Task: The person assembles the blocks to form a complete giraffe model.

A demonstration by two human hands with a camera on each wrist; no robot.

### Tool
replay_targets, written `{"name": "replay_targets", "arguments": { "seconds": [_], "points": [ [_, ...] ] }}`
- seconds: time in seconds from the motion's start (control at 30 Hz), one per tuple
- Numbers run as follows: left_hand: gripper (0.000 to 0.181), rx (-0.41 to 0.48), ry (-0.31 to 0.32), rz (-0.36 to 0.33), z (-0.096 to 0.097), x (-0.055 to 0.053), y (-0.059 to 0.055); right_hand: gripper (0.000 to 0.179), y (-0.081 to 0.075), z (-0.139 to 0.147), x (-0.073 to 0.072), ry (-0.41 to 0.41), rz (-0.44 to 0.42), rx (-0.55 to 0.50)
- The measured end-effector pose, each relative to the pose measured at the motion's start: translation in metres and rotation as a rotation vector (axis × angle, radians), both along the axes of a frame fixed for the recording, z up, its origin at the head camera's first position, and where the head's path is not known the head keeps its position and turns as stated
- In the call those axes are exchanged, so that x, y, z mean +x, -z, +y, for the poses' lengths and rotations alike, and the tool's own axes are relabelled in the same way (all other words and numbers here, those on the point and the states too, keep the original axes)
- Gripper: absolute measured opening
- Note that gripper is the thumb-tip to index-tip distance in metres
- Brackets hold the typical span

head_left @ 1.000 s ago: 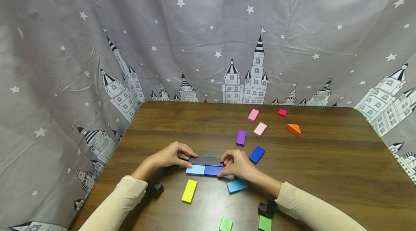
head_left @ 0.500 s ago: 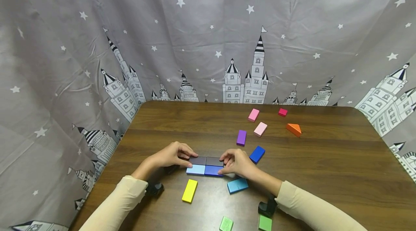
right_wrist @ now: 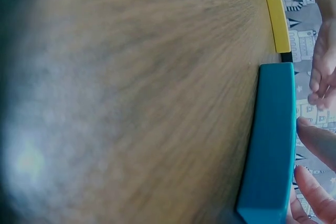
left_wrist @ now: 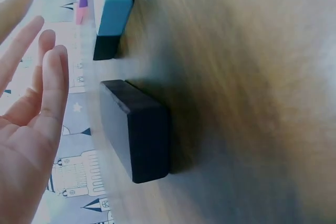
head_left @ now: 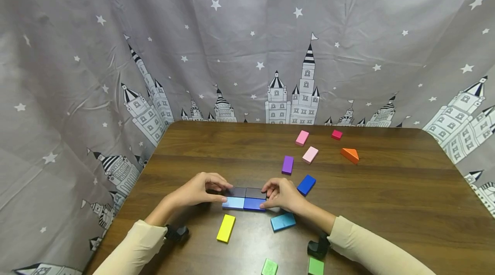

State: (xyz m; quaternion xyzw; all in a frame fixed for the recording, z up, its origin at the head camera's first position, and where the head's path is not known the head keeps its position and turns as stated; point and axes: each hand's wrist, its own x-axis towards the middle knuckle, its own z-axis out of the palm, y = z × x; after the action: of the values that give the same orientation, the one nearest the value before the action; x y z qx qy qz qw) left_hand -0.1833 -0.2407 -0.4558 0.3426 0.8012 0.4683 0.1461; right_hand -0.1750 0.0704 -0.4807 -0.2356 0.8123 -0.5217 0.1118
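Observation:
Two dark grey blocks (head_left: pixel 256 193) and, in front, a light blue block (head_left: pixel 233 203) and a blue block (head_left: pixel 253 204) lie together in a two-by-two group. My left hand (head_left: pixel 201 190) is at the group's left end, fingers fairly straight and thumb near the light blue block's corner; whether it touches cannot be told. In the left wrist view a dark block (left_wrist: pixel 144 135) lies below that hand. At the right end my right hand (head_left: pixel 282 195) has its thumb on the blue block and curled fingers at the dark grey block's edge.
Nearer lie a yellow block (head_left: pixel 226 228), a teal block (head_left: pixel 282 221) and two green blocks (head_left: pixel 269 267). Farther back are blue (head_left: pixel 306 184), purple (head_left: pixel 287 165), pink (head_left: pixel 302 138) and red (head_left: pixel 337 135) blocks and an orange triangle (head_left: pixel 349 155). A grey curtain (head_left: pixel 247 43) hangs behind the table.
My left hand has drawn slightly to the left, away from the group's left end. My right thumb has shifted a little up on the blue block. The blocks stay in place.

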Motion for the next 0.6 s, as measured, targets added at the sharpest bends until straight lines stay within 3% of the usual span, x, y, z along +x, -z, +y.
{"name": "replay_targets", "arguments": {
  "seconds": [0.4, 0.6],
  "points": [
    [0.041, 0.037, 0.052, -0.054, -0.008, 0.037, -0.001, 0.036, -0.001, 0.000, -0.001, -0.022, -0.001, -0.001],
    [0.044, 0.040, 0.056, -0.052, -0.011, 0.048, 0.005, 0.036, 0.000, 0.000, -0.001, -0.025, -0.007, -0.006]
  ]
}}
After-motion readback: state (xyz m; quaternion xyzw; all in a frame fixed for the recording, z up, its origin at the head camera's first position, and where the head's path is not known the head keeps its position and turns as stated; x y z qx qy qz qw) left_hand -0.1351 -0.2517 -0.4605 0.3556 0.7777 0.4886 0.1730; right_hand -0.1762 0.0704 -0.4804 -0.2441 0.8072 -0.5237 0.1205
